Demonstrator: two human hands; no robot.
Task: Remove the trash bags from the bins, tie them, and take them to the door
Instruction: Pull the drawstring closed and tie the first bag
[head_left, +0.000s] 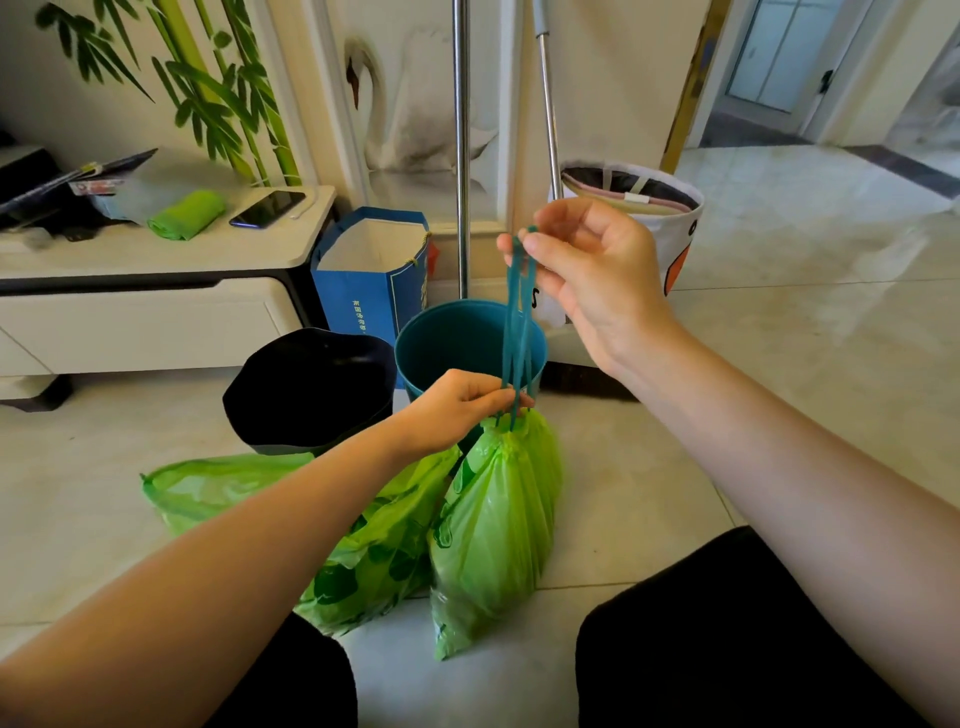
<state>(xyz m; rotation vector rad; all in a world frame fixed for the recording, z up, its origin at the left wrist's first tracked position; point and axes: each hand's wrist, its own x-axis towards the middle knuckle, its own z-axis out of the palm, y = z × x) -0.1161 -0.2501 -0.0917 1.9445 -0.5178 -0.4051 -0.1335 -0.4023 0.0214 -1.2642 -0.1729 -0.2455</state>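
A green trash bag (493, 530) stands on the floor in front of me, its neck gathered tight. Teal drawstrings (518, 322) run taut from the neck upward. My right hand (587, 270) pinches the top of the drawstrings high above the bag. My left hand (457, 405) grips the strings at the bag's neck. A second green bag (218, 488) lies flat and loose to the left, partly under my left forearm. Behind them stand an empty teal bin (441, 343) and a black bin (311, 389).
A blue paper bag (363, 291) and a white fabric basket (670, 228) stand by the wall, with two metal poles (461, 156) between them. A low white cabinet (145, 312) sits at left. A doorway (779, 67) opens at the back right. My knees frame the bottom.
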